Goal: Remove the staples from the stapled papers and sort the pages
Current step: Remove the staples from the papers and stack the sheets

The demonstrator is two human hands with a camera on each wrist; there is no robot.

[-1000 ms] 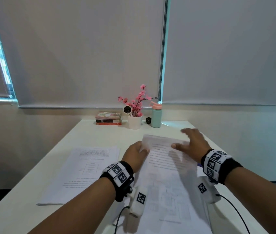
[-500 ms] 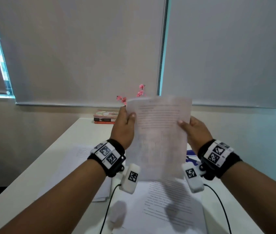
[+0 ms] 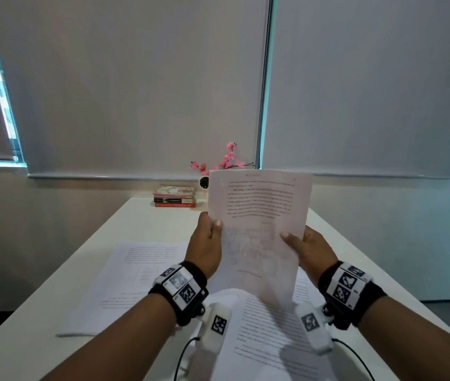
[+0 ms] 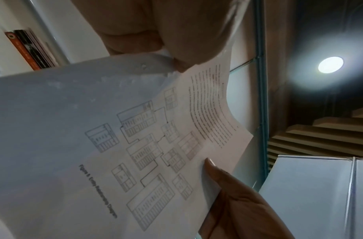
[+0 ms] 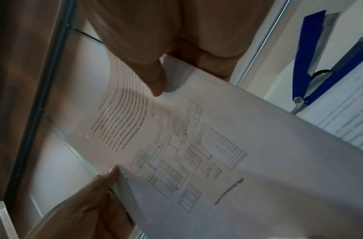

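Note:
I hold a printed page (image 3: 259, 229) upright above the white table (image 3: 141, 224), with text on top and a diagram below. My left hand (image 3: 207, 246) pinches its left edge, thumb on the front. My right hand (image 3: 306, 248) pinches the right edge the same way. Both wrist views show the diagram page (image 4: 147, 153) (image 5: 186, 153) from close up, with a thumb (image 4: 186, 48) (image 5: 149, 72) on it. Staple holes show near the page's top corner (image 5: 84, 137). More printed pages (image 3: 273, 339) lie under my hands. A second pile (image 3: 135, 273) lies to the left.
A blue staple remover (image 5: 319, 64) lies on the table by the right pages. At the table's far end are a stack of books (image 3: 174, 196) and a white pot with pink flowers (image 3: 218, 166). Cables (image 3: 185, 356) trail from my wrist cameras.
Both hands lifted the top page off the right pile and raised it upright. Since half a second ago the page has come down slightly; the grip is unchanged.

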